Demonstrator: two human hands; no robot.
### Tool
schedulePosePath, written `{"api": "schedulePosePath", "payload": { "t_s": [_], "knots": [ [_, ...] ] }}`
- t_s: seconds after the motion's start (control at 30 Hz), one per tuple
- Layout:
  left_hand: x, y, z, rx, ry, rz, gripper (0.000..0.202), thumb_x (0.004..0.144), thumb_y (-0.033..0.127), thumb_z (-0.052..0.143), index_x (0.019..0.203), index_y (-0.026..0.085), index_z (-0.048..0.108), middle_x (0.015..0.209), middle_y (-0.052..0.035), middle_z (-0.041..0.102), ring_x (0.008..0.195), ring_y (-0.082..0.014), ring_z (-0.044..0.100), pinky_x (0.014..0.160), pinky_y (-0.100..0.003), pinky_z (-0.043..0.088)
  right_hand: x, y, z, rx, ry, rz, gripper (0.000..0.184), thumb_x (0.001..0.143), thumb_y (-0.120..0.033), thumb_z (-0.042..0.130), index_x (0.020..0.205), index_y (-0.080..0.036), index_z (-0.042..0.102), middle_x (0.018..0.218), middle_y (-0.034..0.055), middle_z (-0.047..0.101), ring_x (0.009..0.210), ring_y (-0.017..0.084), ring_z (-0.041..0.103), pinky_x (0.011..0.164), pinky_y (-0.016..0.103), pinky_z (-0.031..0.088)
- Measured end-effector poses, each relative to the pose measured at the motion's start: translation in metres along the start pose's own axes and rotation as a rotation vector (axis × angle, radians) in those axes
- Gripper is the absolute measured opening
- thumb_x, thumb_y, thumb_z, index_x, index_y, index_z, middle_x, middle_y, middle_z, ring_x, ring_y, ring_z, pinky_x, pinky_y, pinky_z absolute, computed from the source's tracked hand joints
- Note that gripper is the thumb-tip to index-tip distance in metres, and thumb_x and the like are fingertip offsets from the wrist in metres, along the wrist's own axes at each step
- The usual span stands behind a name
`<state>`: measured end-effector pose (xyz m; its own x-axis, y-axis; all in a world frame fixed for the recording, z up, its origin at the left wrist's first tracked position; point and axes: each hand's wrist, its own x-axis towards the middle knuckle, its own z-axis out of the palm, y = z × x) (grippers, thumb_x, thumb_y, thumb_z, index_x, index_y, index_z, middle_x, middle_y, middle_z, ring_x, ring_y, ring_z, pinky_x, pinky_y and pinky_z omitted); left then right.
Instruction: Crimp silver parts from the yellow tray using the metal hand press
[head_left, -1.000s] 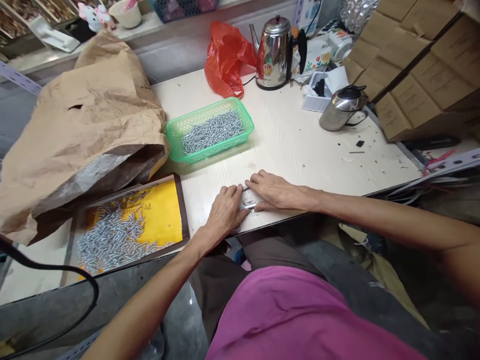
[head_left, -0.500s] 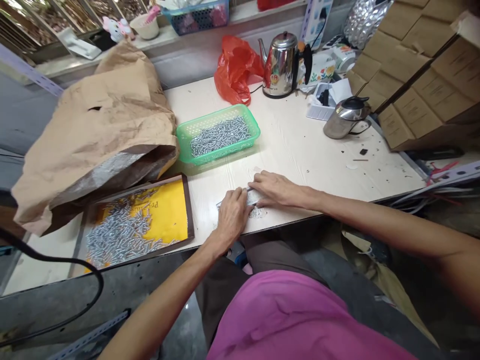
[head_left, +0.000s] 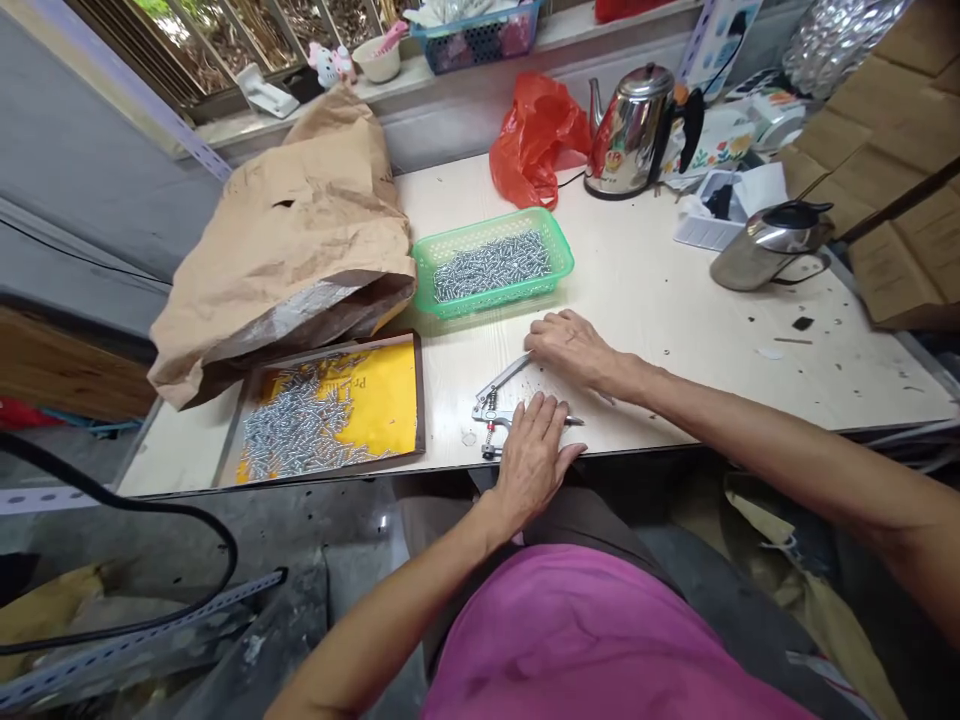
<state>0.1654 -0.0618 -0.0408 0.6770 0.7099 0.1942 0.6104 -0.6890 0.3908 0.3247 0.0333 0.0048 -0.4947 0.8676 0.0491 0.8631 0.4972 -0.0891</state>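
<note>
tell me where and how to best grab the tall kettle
Probably by its black handle, coming from the right: the kettle stands upright, with that handle jutting out on the side opposite the spout and leaving a gap to reach through.

Silver-grey two-handled metal tool (head_left: 502, 380) shows a red accent. Translucent green rectangular plastic basket (head_left: 495, 302) carries a perforated pattern; slender metal pins (head_left: 491, 268) inside are silver. Shallow rectangular brown-rimmed tray (head_left: 419, 395) displays a yellow sheet (head_left: 388, 398) with darker lettering. Bulky paper sack (head_left: 300, 225) is tan; crumpled plastic bag (head_left: 531, 140) is red. Tall rounded metal kettle (head_left: 630, 135) is silver, its handle (head_left: 695, 125) black.
</note>
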Motion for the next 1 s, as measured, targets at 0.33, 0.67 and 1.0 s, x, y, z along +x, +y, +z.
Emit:
{"api": "schedulePosePath", "payload": {
  "t_s": [0.33, 0.67, 1.0],
  "knots": [
    [-0.078, -0.009, -0.055, -0.037, 0.09, 0.333, 0.015, 0.092, 0.025, 0.053, 0.094, 0.018, 0.065, 0.085, -0.0054, 0.07, 0.085, -0.0162, 0.063, 0.084, -0.031, 0.051, -0.01, -0.09, 0.002, 0.288, -0.066, -0.535, 0.019, 0.084, -0.005, 0.048, 0.087, -0.016, 0.064, 0.097, 0.0114, 0.06, 0.089, 0.021, 0.052, 0.082, 0.036, 0.039],
    [-0.062, -0.194, -0.16, 0.455, 0.19, -0.626, 0.031, 0.093, 0.026, 0.042, 0.098, 0.016, 0.071, 0.093, -0.0118, 0.065, 0.093, -0.0261, 0.053, 0.081, -0.036, 0.043, 0.04, -0.043, -0.017, 0.707, 0.384, -0.036, 0.016, 0.091, -0.029, 0.049, 0.093, -0.019, 0.062, 0.086, 0.0068, 0.065, 0.077, 0.02, 0.061, 0.068, 0.034, 0.05],
    [-0.047, -0.255, -0.166, 0.557, -0.084, -0.532, 0.029, 0.084, 0.022, 0.042, 0.076, 0.02, 0.069, 0.083, -0.0117, 0.068, 0.087, -0.0287, 0.057, 0.075, -0.034, 0.044, -0.006, 0.0, -0.008, 0.428, 0.167, 0.049, 0.024, 0.096, -0.026, 0.045, 0.105, -0.018, 0.066, 0.097, 0.0084, 0.062, 0.083, 0.018, 0.061, 0.075, 0.032, 0.051]
  ]
}}
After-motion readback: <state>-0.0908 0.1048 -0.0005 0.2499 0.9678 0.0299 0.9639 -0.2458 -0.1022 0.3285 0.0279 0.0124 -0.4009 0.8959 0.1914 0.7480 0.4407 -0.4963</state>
